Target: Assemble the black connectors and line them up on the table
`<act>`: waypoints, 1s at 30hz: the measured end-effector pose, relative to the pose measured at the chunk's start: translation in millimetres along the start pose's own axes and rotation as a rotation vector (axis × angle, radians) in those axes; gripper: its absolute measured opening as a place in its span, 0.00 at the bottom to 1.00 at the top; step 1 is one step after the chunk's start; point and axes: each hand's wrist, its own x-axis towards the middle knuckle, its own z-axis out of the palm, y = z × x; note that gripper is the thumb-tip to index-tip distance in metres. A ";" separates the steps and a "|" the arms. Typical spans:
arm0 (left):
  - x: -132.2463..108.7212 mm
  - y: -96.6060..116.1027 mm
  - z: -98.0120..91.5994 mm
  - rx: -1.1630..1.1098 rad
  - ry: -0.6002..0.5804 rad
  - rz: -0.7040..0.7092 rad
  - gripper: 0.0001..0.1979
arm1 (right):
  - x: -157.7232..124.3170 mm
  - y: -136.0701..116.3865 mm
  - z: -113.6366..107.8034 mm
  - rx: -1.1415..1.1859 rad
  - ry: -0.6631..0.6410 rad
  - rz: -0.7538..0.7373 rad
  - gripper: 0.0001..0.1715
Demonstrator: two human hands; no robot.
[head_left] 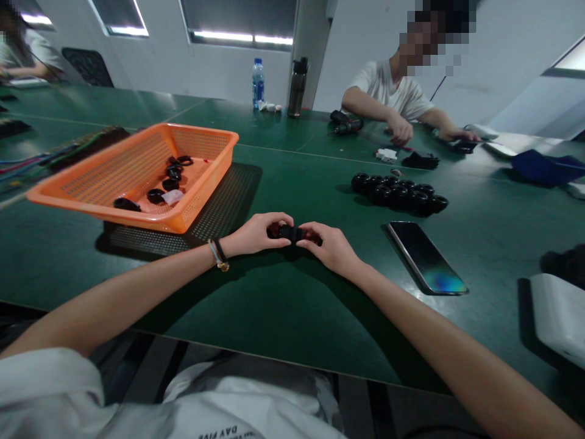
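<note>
Just above the green table, a small black part is held between my two hands. My left hand has its fingers and thumb closed around the part's left side. From the other side, my right hand pinches it with thumb and fingers. The fingers cover much of the part, so its exact kind cannot be made out. To the right lies a cluster of round black ring-like parts, set close together. More loose black rings lie inside the orange plastic basket on the left.
A phone lies right of my hands, and a white box-like object stands near the right edge. Farther back are a water bottle, a dark flask and a power drill. A person works across the table.
</note>
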 end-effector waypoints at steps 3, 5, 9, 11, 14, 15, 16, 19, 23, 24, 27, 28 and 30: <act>-0.2 -0.4 -0.2 0.003 -0.001 0.005 0.16 | 0.2 -1.5 -0.9 -0.004 -0.007 0.006 0.10; -0.3 0.1 -0.5 0.004 -0.005 0.005 0.16 | 0.2 -2.3 -1.4 -0.003 -0.010 0.011 0.10; -0.4 2.2 -0.8 0.007 -0.007 -0.013 0.16 | 0.4 -2.1 -1.2 -0.003 -0.006 0.007 0.10; -0.4 2.7 -0.6 0.001 -0.007 -0.019 0.16 | 0.6 -1.5 -0.7 -0.006 -0.004 0.005 0.09; -0.3 2.4 -0.3 -0.005 -0.007 -0.019 0.16 | 1.0 -1.0 -0.2 -0.007 -0.007 0.007 0.09; -0.2 2.1 -0.2 -0.004 -0.006 -0.017 0.15 | 1.0 -1.0 -0.2 -0.005 -0.007 0.006 0.09; -0.2 1.7 -0.2 -0.002 -0.006 -0.014 0.15 | 1.1 -1.2 -0.3 -0.005 -0.007 0.006 0.09; -0.3 0.8 -0.3 0.000 -0.005 -0.004 0.15 | 1.0 -1.9 -0.9 -0.014 -0.012 0.002 0.08; -0.4 0.4 -0.3 -0.001 -0.009 0.001 0.15 | 1.0 -3.2 -2.0 -0.026 -0.023 0.010 0.09; -0.4 0.5 -0.4 0.000 -0.008 0.003 0.15 | 0.9 -3.5 -2.1 -0.029 -0.026 0.014 0.09; -0.2 1.0 -0.4 -0.003 -0.006 0.010 0.15 | 0.4 -3.9 -1.8 -0.041 -0.016 0.009 0.09; -0.2 1.3 -0.4 -0.005 -0.006 0.011 0.15 | 0.1 -4.0 -1.5 -0.039 -0.003 0.001 0.09; -0.1 2.2 -0.5 -0.012 -0.001 0.012 0.15 | -0.9 -4.0 -0.9 -0.019 0.026 -0.019 0.11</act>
